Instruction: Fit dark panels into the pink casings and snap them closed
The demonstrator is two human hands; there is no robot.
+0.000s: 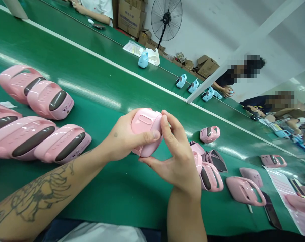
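Observation:
Between my two hands, above the green work surface, is a pink plastic housing point(146, 123) with a rounded body and a raised oval on its face. My left hand point(128, 136) wraps its left side, the thumb lying across the front. My right hand point(176, 148) grips the right edge with fingertips on top and the thumb underneath. Part of the housing is hidden behind my fingers. Closest on the right are pink handled housings point(210, 176) and a stack of dark curved panels point(216, 160). To the left, several pink handled housings with dark windows point(50, 99) stand in rows.
Farther right lie another pink housing point(243, 191), a black phone-like slab point(271, 210) and a printed sheet point(280, 188). A white strip point(104, 62) and a slanted post point(207, 80) divide the green table. Beyond sit blue housings point(143, 59), co-workers, a fan point(166, 17) and cardboard boxes point(130, 16).

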